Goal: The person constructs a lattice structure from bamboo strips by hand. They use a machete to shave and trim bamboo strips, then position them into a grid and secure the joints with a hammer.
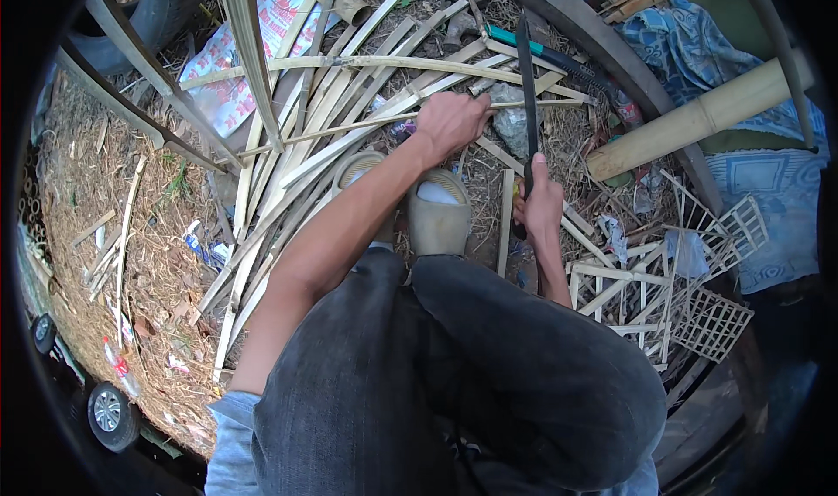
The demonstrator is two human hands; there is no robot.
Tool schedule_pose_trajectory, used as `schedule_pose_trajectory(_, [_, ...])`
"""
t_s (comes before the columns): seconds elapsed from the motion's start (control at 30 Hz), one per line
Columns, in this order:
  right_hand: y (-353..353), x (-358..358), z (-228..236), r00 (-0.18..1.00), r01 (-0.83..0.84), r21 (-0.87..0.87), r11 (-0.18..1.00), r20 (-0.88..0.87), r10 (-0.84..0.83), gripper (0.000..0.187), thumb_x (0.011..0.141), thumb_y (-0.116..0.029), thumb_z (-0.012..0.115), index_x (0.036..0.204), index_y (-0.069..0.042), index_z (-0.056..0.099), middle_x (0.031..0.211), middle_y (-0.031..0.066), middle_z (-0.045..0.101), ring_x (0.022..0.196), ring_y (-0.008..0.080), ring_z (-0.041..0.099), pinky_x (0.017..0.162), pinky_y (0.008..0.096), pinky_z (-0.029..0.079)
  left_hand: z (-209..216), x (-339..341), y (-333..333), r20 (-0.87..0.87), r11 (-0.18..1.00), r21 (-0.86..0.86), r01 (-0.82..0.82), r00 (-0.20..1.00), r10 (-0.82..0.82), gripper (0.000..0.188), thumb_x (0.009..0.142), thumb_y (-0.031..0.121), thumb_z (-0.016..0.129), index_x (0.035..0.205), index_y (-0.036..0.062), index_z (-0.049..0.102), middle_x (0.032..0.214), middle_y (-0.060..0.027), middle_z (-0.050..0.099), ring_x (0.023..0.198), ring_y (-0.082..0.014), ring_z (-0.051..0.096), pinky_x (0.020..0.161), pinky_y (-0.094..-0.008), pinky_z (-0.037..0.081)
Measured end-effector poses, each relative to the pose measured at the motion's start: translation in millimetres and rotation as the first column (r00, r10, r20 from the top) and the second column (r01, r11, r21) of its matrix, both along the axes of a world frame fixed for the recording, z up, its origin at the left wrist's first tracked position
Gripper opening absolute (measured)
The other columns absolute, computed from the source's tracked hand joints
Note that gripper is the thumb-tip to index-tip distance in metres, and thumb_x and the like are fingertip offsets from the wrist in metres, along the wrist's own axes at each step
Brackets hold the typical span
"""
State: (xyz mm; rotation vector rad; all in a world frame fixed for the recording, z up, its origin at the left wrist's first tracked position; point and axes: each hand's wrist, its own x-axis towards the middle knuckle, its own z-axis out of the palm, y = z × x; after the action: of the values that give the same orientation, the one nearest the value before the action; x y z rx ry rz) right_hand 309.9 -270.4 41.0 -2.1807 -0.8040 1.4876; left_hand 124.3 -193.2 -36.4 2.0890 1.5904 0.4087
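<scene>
My right hand (541, 201) is wrapped round the handle of a machete (527, 77). Its long dark blade points away from me, crossing over a thin bamboo strip (559, 103). Left of the blade, my left hand (454, 122) is closed on that strip, which runs out on both sides of the fist. I cannot tell whether the blade touches the strip. Beneath lies a spread of split bamboo slats (301, 164), fanning from the lower left to the upper middle. A tool with a green and black handle (532, 49) lies partly behind the blade.
A thick bamboo pole (698, 116) lies at right near blue patterned cloth (764, 199). Bamboo lattice pieces (711, 326) sit lower right. A printed sheet (275, 16), curved upright strips (249, 59) and a tyre (161, 24) stand at upper left. A bottle (120, 369) lies lower left.
</scene>
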Motion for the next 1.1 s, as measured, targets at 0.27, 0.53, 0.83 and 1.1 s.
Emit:
schedule_pose_trajectory(0.27, [5,-5,-20,0.997,0.006,0.087,0.996,-0.071,0.0,0.065,0.102,-0.062,0.042,0.065,-0.008,0.046,0.046,-0.0021,0.034,0.036,0.011,0.033,0.037,0.0276,0.027,-5,3,-5,0.029,0.995,0.102,-0.004,1.0,0.001,0.03,0.099,0.039,0.057,0.091,0.0111,0.065,0.06,-0.0165,0.064,0.056,-0.0371,0.066,0.048,-0.0498,0.05])
schedule_pose_trajectory(0.53, [10,-4,13,0.966,0.153,0.397,0.905,-0.252,-0.053,0.066,0.104,-0.058,0.041,0.065,-0.005,0.047,0.05,-0.0005,0.038,0.04,0.0108,0.038,0.038,0.0279,0.03,-7,2,-8,-0.004,0.998,0.068,0.01,1.0,-0.01,0.032,0.098,0.04,0.057,0.093,0.0103,0.067,0.061,-0.0171,0.064,0.055,-0.0367,0.066,0.048,-0.0492,0.05])
schedule_pose_trajectory(0.83, [-13,19,-22,0.935,0.022,0.028,0.999,-0.354,-0.011,0.063,0.102,-0.062,0.04,0.079,-0.005,0.053,0.052,0.0019,0.043,0.042,0.0134,0.041,0.045,0.0291,0.037,-8,8,-6,0.007,0.996,0.089,0.0,1.0,-0.001,0.032,0.098,0.039,0.057,0.092,0.0096,0.066,0.061,-0.0161,0.065,0.054,-0.0356,0.066,0.047,-0.0476,0.051])
schedule_pose_trajectory(1.1, [16,29,-19,0.867,-0.045,-0.205,0.978,-0.495,-0.064,0.077,0.095,-0.079,0.033,0.086,-0.005,0.055,0.054,-0.0006,0.04,0.043,0.0125,0.041,0.046,0.0301,0.038,-8,5,-3,0.018,0.997,0.076,-0.016,1.0,0.015,0.031,0.098,0.039,0.057,0.092,0.0096,0.065,0.062,-0.0155,0.066,0.056,-0.0355,0.067,0.048,-0.0476,0.051])
